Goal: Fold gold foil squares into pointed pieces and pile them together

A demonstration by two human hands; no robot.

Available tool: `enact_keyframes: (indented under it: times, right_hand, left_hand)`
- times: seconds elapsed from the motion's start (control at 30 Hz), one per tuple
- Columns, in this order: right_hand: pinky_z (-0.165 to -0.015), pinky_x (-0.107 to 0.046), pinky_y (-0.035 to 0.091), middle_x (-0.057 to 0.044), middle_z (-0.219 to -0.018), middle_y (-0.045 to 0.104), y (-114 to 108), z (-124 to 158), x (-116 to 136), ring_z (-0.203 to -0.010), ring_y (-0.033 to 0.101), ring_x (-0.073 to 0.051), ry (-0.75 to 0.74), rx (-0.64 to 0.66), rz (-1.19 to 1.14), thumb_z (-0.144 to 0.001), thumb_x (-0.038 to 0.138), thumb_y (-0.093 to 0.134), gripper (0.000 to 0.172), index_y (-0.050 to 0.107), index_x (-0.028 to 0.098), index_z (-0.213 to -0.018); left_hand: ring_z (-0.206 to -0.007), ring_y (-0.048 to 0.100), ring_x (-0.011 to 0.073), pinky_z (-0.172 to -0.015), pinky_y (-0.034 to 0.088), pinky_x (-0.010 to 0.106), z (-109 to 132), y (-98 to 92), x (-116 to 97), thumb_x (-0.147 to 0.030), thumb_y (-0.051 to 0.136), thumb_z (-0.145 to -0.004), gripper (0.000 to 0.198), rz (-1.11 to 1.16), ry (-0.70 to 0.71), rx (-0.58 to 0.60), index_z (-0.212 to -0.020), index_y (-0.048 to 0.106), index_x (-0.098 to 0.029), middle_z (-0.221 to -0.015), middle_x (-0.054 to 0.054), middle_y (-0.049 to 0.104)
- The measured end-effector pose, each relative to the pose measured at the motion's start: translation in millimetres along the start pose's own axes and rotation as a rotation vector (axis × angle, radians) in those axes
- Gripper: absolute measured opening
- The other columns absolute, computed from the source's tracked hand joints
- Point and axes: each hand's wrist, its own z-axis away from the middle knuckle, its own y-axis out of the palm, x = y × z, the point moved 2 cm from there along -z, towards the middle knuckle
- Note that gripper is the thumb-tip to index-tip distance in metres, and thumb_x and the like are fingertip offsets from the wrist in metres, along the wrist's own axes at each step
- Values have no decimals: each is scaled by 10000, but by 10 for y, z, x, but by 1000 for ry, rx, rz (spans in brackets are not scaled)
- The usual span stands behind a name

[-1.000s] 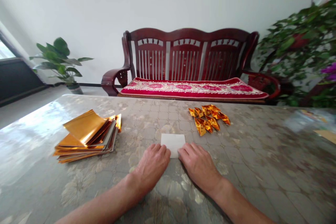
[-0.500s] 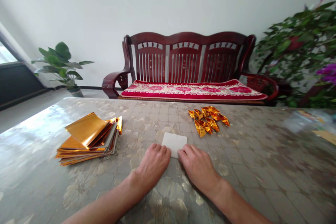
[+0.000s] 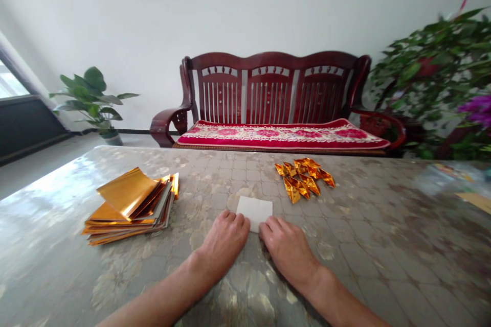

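Observation:
A small white sheet of paper point(image 3: 256, 208) lies on the table straight in front of me. My left hand point(image 3: 229, 231) is closed at its near left corner, fingers curled over the edge. On the near right corner sits my right hand point(image 3: 284, 241), also closed, its thumb and fingertips partly hidden. Left of the hands is a stack of gold foil paper point(image 3: 128, 194), some sheets showing grey backs. Several folded gold paper ingots point(image 3: 305, 178) are grouped on the table beyond my right hand.
The table point(image 3: 215, 179) has a floral, tile-patterned cover. A clear plastic bag point(image 3: 447, 180) and a tan flat piece point(image 3: 475, 202) lie at the right. Behind the table stand a dark red wooden bench point(image 3: 268, 97) and potted plants point(image 3: 90, 94) on both sides.
The view has tilted slightly, so everything sits a little lower. The right hand has shifted slightly against the paper's near edge; both hands stay on the sheet.

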Motion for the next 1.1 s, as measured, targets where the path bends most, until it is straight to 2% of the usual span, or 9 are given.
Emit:
enact_keyframes:
  times: [0.13, 0.47, 0.63, 0.73, 0.83, 0.9, 1.0, 1.1]
  right_hand:
    - [-663, -315, 459, -75, -902, 660, -14, -38, 23, -851, 619, -231, 12, 49, 25, -862, 85, 619, 100, 656, 169, -902]
    - [-699, -316, 454, -72, -915, 648, 15, -70, -36, -878, 608, -227, 57, 31, -28, -887, 94, 578, 112, 649, 181, -877]
    - [-746, -315, 444, -53, -951, 627, -34, -53, -123, -927, 585, -224, 94, 8, -130, -910, 203, 589, 62, 650, 212, -901]
    - [-803, -311, 433, -43, -958, 620, -32, -40, -195, -946, 574, -211, 88, 6, -242, -896, 266, 620, 74, 663, 222, -938]
    - [-801, -295, 419, -32, -932, 621, -3, -32, -249, -936, 573, -194, 88, -6, -325, -935, 271, 561, 127, 683, 239, -949]
    - [-786, -287, 412, -21, -909, 623, 27, -31, -268, -918, 575, -185, 99, -8, -355, -945, 248, 540, 154, 693, 251, -921]
    - [-793, -283, 408, -10, -926, 630, 70, -33, -277, -930, 574, -184, 116, -18, -382, -919, 216, 574, 123, 690, 255, -926]
    - [-803, -285, 408, -10, -946, 631, 97, -33, -273, -939, 573, -185, 138, -36, -398, -905, 211, 593, 92, 676, 243, -931]
  left_hand:
    - [-839, 619, 253, -768, 486, 387, -10, 17, 17, -116, 559, -899, 57, 13, 0, -13, -927, 589, -155, -898, 72, 636]
    - [-891, 597, 237, -809, 473, 368, -33, 41, 92, -148, 554, -915, 55, 39, -15, -14, -949, 584, -178, -941, 67, 622]
    - [-919, 581, 228, -813, 475, 345, -22, 30, 121, -147, 524, -926, 87, 86, -55, -61, -947, 595, -192, -966, 56, 615]
    - [-948, 573, 222, -834, 472, 334, -16, 26, 155, -246, 531, -945, 98, 183, -87, -88, -966, 619, -207, -987, 46, 615]
    - [-956, 580, 200, -862, 463, 313, -2, 50, 212, -308, 481, -976, 191, 339, -170, -117, -949, 645, -213, -979, 40, 610]
    - [-990, 579, 200, -877, 458, 307, 13, 80, 265, -304, 510, -957, 170, 415, -264, -146, -991, 643, -204, -1014, 49, 599]
    - [-1033, 574, 224, -894, 451, 329, 32, 125, 335, -308, 603, -888, 227, 454, -374, -152, -1078, 617, -184, -1052, 68, 581]
    - [-1009, 580, 229, -883, 450, 337, 40, 143, 364, -304, 617, -861, 200, 473, -419, -126, -1014, 621, -174, -1021, 66, 576]
